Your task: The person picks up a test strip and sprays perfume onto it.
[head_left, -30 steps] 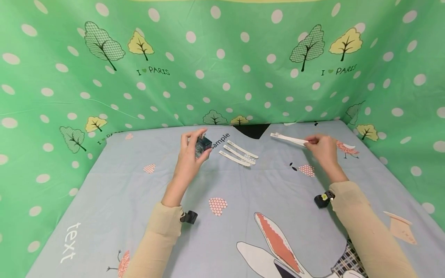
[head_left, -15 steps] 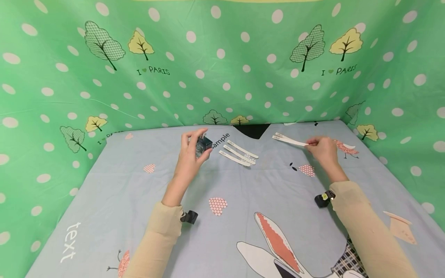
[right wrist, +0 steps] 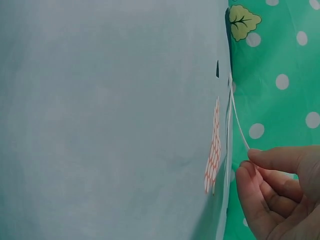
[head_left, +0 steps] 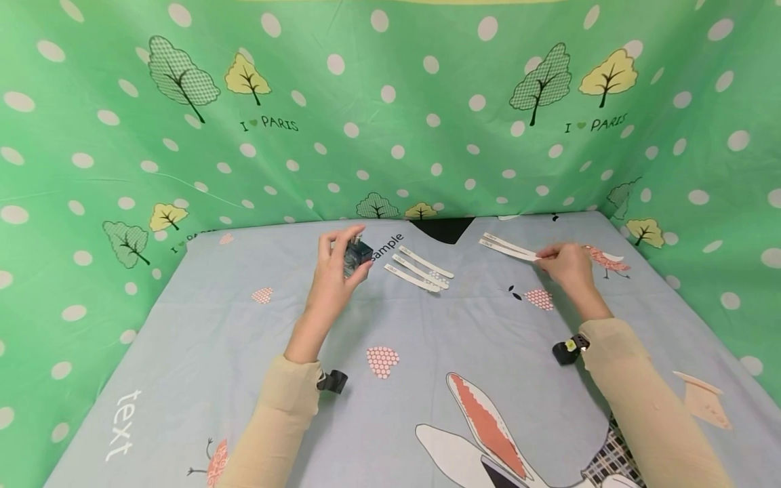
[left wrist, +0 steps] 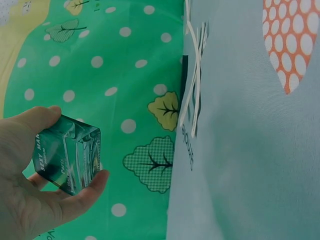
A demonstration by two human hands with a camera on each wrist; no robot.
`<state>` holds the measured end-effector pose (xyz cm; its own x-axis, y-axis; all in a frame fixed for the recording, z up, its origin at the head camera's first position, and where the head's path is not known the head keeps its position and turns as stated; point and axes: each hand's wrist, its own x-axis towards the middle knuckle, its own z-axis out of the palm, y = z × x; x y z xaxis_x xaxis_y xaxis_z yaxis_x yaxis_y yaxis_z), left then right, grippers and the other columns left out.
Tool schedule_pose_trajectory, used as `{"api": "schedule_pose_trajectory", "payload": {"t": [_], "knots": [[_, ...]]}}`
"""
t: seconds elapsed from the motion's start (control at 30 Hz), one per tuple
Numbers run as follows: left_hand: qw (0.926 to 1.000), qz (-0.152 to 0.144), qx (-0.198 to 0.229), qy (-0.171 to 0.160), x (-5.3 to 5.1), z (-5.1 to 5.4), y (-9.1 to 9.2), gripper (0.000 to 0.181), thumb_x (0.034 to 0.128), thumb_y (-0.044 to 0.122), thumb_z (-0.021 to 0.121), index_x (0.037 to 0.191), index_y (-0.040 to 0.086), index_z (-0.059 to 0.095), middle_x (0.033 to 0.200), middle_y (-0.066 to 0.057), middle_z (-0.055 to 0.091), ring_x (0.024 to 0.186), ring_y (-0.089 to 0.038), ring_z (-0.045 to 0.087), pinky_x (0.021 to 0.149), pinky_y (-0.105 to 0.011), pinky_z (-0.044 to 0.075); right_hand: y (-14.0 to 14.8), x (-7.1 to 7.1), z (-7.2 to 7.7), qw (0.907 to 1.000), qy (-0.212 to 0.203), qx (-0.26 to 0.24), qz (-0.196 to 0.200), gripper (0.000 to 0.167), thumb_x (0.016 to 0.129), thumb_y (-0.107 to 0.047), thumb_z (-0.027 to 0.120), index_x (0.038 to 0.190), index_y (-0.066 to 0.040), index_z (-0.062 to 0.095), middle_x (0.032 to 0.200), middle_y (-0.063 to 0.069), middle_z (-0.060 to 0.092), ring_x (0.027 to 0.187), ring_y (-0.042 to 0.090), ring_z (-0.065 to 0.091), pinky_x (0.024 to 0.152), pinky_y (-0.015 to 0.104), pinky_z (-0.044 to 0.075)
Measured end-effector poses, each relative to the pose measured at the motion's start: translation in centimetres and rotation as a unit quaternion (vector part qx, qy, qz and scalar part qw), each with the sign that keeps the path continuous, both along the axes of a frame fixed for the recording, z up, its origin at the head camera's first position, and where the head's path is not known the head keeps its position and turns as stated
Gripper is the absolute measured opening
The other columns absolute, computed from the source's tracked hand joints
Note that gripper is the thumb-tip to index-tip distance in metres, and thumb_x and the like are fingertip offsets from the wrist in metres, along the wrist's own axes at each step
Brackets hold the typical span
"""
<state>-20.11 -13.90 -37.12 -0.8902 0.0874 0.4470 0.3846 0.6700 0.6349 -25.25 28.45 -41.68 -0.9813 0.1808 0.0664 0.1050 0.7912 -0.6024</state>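
My left hand (head_left: 329, 278) grips a dark teal glass perfume bottle (head_left: 358, 255) above the cloth. The left wrist view shows lettering on the perfume bottle (left wrist: 65, 155) between thumb and fingers. My right hand (head_left: 567, 268) pinches one end of a white paper test strip (head_left: 509, 251), with print at its far end. A second white strip (head_left: 497, 238) lies right beside it; its near end is hard to separate from the held one. In the right wrist view, the held strip (right wrist: 239, 119) slopes away from the fingertips. Three more strips (head_left: 421, 270) lie roughly parallel between my hands.
A grey-blue printed cloth (head_left: 427, 325) covers the table. Behind and at the sides hangs a green polka-dot curtain (head_left: 390, 115). Small black cameras are strapped to both wrists. Hearts, a rabbit and words are printed on the cloth.
The strip in my right hand has shifted slightly right and lower, from overlapping the second strip to lying alongside it. My left hand with the perfume bottle has stayed almost still.
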Motion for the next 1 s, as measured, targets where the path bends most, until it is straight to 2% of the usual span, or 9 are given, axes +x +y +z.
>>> {"api": "schedule_pose_trajectory", "payload": {"t": [0.23, 0.63, 0.8, 1.0], "knots": [[1.0000, -0.002, 0.000, 0.001, 0.02, 0.04, -0.01, 0.060, 0.0942, 0.018, 0.069, 0.146, 0.031, 0.042, 0.135, -0.016, 0.037, 0.121, -0.038, 0.056, 0.102, -0.049, 0.054, -0.02, 0.13, 0.23, 0.9997, -0.022, 0.003, 0.010, 0.022, 0.090, -0.014, 0.070, 0.103, 0.004, 0.073, 0.089, 0.021, 0.074, 0.062, 0.009, 0.060, 0.055, 0.024, 0.047], [1.0000, -0.004, 0.002, 0.003, 0.04, 0.21, 0.08, 0.061, 0.0941, 0.018, 0.069, 0.147, 0.030, 0.041, 0.136, -0.016, 0.037, 0.121, -0.037, 0.056, 0.102, -0.049, 0.054, 0.00, 0.40, 0.43, 0.9997, -0.020, 0.013, 0.009, 0.023, 0.092, -0.016, 0.068, 0.104, 0.004, 0.072, 0.088, 0.020, 0.073, 0.063, 0.012, 0.058, 0.054, 0.024, 0.046], [1.0000, -0.003, 0.003, 0.005, 0.00, 0.24, 0.11, 0.061, 0.0940, 0.018, 0.070, 0.147, 0.030, 0.042, 0.136, -0.016, 0.037, 0.122, -0.037, 0.055, 0.103, -0.050, 0.053, -0.31, 0.51, 0.64, 0.9997, 0.008, 0.018, 0.013, 0.023, 0.092, -0.016, 0.068, 0.105, 0.002, 0.073, 0.096, 0.023, 0.072, 0.067, 0.017, 0.060, 0.055, 0.024, 0.046], [1.0000, -0.005, 0.007, 0.002, 0.04, 0.32, 0.10, 0.061, 0.0940, 0.019, 0.070, 0.147, 0.031, 0.042, 0.136, -0.016, 0.037, 0.121, -0.037, 0.056, 0.101, -0.050, 0.054, -0.86, 0.51, 0.92, 0.9986, 0.047, 0.020, 0.015, 0.022, 0.091, -0.016, 0.068, 0.103, 0.001, 0.074, 0.095, 0.022, 0.073, 0.067, 0.019, 0.060, 0.058, 0.025, 0.045]]}}
